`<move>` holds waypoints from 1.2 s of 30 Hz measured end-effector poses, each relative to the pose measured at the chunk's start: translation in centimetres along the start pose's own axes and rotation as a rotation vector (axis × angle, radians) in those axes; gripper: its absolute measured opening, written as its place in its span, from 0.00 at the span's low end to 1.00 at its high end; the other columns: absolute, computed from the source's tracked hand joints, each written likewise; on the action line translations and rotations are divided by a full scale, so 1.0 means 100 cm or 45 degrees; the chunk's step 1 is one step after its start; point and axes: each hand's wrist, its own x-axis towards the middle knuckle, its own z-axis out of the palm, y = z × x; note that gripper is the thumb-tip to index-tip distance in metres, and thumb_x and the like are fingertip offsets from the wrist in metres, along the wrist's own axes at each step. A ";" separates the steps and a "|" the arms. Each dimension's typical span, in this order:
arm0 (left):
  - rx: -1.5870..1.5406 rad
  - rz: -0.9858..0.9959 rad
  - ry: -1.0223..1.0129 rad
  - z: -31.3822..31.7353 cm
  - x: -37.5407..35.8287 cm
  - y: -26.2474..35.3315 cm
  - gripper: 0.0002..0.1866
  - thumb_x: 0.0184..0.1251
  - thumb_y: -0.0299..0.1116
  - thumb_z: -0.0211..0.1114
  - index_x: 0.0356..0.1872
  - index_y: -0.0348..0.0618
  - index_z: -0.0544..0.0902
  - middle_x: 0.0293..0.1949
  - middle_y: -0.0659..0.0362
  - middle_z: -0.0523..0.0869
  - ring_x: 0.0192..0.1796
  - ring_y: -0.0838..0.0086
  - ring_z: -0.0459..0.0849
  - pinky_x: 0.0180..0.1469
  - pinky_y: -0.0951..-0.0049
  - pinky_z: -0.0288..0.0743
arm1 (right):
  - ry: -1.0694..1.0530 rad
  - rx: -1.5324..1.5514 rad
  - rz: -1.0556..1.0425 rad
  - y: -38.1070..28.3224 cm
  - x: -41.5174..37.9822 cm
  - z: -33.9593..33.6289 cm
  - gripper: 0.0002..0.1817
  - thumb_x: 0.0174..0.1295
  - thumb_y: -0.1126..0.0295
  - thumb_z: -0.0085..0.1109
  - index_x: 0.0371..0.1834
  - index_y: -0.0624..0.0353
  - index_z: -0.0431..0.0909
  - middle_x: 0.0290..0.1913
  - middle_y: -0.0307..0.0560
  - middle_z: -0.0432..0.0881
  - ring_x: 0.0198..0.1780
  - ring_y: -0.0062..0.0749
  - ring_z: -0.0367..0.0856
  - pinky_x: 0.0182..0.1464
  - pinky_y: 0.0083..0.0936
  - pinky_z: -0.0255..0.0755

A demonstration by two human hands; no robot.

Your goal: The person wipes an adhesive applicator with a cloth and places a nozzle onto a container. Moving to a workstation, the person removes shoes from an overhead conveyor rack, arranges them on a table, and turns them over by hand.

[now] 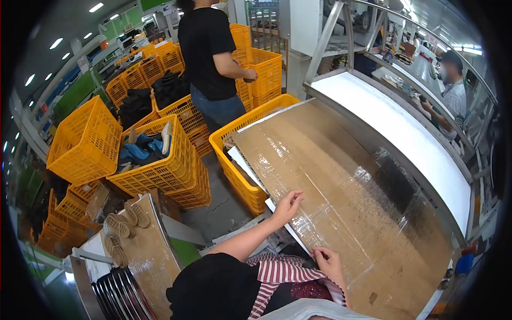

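Note:
My left hand [288, 207] is just above the near left part of a brown, tape-covered board [320, 176]. Its fingers are loosely bent and a little apart, with nothing visible in them. Close to my body, my right hand [329, 263] is at the near edge of the board, beside a red-and-white striped cloth [288, 271] that I wear. The fingers of that hand are curled in with the tips together; whatever they may hold is hidden. Clear tape strips and a dark patch [394, 184] mark the board's surface.
A yellow crate [218, 141] stands under the board's far left edge. More stacked crates hold blue-and-beige shoes [141, 149] and black items. Several tan soles [120, 226] lie on a side table at left. A white lit panel and metal frame border the right. Two other people are nearby.

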 end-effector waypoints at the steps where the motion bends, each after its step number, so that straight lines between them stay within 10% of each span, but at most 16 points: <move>1: 0.007 0.050 0.011 -0.002 -0.002 0.003 0.14 0.70 0.30 0.54 0.52 0.35 0.75 0.40 0.53 0.83 0.39 0.75 0.81 0.41 0.77 0.74 | 0.004 0.001 0.013 -0.003 -0.002 0.003 0.08 0.64 0.77 0.53 0.39 0.70 0.80 0.36 0.49 0.84 0.36 0.27 0.84 0.41 0.20 0.75; 11: -0.035 0.003 -0.254 -0.022 0.043 -0.066 0.18 0.71 0.30 0.54 0.59 0.39 0.69 0.51 0.54 0.81 0.55 0.68 0.77 0.60 0.69 0.67 | 0.072 -0.138 -0.174 0.029 0.009 0.007 0.11 0.65 0.68 0.55 0.44 0.63 0.81 0.34 0.49 0.84 0.37 0.27 0.81 0.39 0.25 0.75; 12: 0.062 -0.194 -0.209 -0.011 0.042 0.017 0.16 0.72 0.31 0.53 0.57 0.37 0.70 0.51 0.53 0.80 0.54 0.68 0.78 0.58 0.69 0.69 | 0.110 -0.100 -0.302 0.029 0.012 0.002 0.11 0.65 0.68 0.55 0.42 0.64 0.81 0.34 0.51 0.84 0.37 0.29 0.82 0.38 0.28 0.75; 18: -0.117 0.268 -0.736 0.070 0.048 0.020 0.14 0.73 0.32 0.52 0.54 0.34 0.73 0.43 0.54 0.79 0.44 0.73 0.78 0.50 0.73 0.72 | 0.591 0.111 -0.207 0.016 -0.053 -0.028 0.11 0.65 0.72 0.51 0.45 0.67 0.77 0.35 0.49 0.84 0.36 0.27 0.84 0.39 0.23 0.77; 24: -0.307 0.397 -1.375 0.218 -0.001 0.054 0.14 0.72 0.29 0.53 0.54 0.34 0.73 0.42 0.56 0.78 0.42 0.75 0.77 0.48 0.75 0.71 | 1.509 0.090 -0.088 0.014 -0.219 -0.041 0.17 0.66 0.76 0.44 0.57 0.66 0.70 0.41 0.48 0.83 0.41 0.27 0.83 0.45 0.22 0.77; 27: -0.180 0.268 -1.912 0.270 -0.042 0.100 0.23 0.73 0.44 0.52 0.64 0.46 0.64 0.68 0.53 0.61 0.68 0.58 0.59 0.68 0.46 0.54 | 2.097 0.123 -0.185 -0.031 -0.322 -0.003 0.21 0.62 0.80 0.44 0.60 0.64 0.68 0.43 0.48 0.83 0.42 0.27 0.83 0.45 0.22 0.76; 29: -0.511 0.630 -1.887 0.294 -0.076 0.132 0.11 0.70 0.26 0.54 0.50 0.33 0.75 0.39 0.56 0.79 0.40 0.75 0.78 0.45 0.74 0.73 | 2.620 0.114 -0.386 -0.059 -0.373 0.031 0.20 0.62 0.77 0.47 0.58 0.65 0.69 0.42 0.48 0.83 0.39 0.27 0.82 0.45 0.23 0.76; 32: -0.498 1.069 -2.068 0.290 -0.102 0.190 0.09 0.62 0.23 0.60 0.43 0.32 0.80 0.35 0.51 0.82 0.38 0.67 0.81 0.42 0.70 0.74 | 3.225 0.216 -1.399 -0.079 -0.427 0.083 0.17 0.64 0.72 0.47 0.55 0.66 0.71 0.20 0.30 0.67 0.24 0.10 0.64 0.25 0.10 0.60; 36: -0.237 1.170 -2.179 0.294 -0.071 0.202 0.13 0.62 0.32 0.62 0.45 0.37 0.79 0.41 0.47 0.83 0.45 0.55 0.81 0.49 0.62 0.75 | 3.431 -0.332 -0.992 -0.080 -0.414 0.075 0.14 0.61 0.75 0.45 0.48 0.67 0.72 0.21 0.29 0.59 0.19 0.09 0.53 0.18 0.11 0.46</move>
